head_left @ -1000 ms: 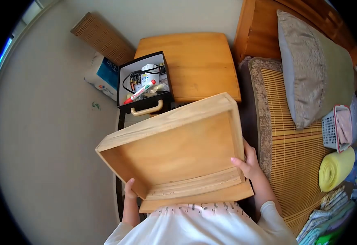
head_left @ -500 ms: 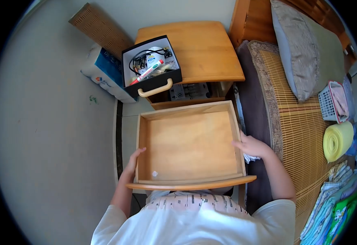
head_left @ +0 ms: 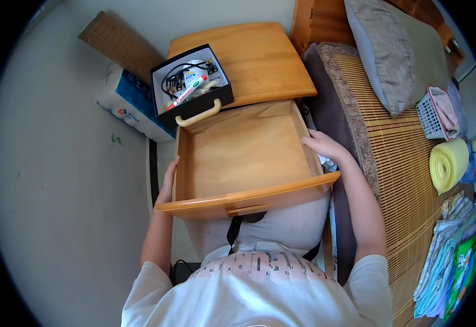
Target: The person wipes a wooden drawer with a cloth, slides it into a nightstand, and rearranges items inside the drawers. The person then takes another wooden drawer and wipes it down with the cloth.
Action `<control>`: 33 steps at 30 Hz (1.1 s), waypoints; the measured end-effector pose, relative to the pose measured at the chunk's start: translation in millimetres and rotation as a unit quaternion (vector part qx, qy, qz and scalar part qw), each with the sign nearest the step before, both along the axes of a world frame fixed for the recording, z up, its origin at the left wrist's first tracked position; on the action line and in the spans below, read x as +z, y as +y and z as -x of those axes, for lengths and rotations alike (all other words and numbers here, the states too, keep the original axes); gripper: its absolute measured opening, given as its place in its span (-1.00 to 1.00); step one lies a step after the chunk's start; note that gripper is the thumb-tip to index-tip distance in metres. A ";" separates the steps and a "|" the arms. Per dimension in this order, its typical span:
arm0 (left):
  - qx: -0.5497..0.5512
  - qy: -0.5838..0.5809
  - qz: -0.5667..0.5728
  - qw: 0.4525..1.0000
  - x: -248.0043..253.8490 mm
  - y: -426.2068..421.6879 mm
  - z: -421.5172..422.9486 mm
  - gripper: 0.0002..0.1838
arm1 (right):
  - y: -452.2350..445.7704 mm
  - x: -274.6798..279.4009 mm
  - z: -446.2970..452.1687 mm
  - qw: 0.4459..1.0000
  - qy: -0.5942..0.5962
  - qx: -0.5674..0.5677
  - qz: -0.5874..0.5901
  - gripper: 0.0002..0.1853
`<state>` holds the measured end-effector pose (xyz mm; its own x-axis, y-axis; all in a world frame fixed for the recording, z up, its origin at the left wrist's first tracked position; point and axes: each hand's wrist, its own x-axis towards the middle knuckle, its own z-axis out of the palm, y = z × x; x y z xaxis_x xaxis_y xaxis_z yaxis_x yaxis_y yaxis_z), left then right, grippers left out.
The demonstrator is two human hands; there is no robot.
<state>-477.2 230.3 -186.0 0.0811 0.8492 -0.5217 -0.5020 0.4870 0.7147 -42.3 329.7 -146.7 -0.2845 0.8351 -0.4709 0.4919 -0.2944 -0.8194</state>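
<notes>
Head view, and straight to the hands! Pinching the right wall of the drawer (head_left: 243,158) with the right hand (head_left: 326,148), thumb over the rim and fingers down the outside. Across to the other end, pressing the left hand (head_left: 169,180) along the outer left wall, one tip up near the rim. Cannot tell how tightly curled, with most of those fingers hidden.

And for the drawer itself: held open side up above the lap (head_left: 270,231), front panel (head_left: 287,192) toward the body, back edge right up at the front of the nightstand (head_left: 270,62). Cannot tell whether just inside the opening or short of it.

Look up to the front left corner there and catch a black box (head_left: 169,119), pale handle (head_left: 199,115) out front (quite a jumble inside, with a marker (head_left: 189,91) slanting across the top). Swing left for a blue-and-white pack (head_left: 134,103) beside the wall (head_left: 69,163). Swing right for a bamboo mat (head_left: 368,136) and a pillow (head_left: 382,60), then farther out to a white basket (head_left: 429,119), a yellow roll (head_left: 447,166) and folded cloths (head_left: 445,256).
</notes>
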 end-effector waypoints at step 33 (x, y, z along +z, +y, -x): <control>0.030 0.031 -0.026 0.999 -37.1 30.9 -31.2 -0.27 | 27.7 -71.3 -14.7 0.981 0.127 -0.147 -0.019 -0.54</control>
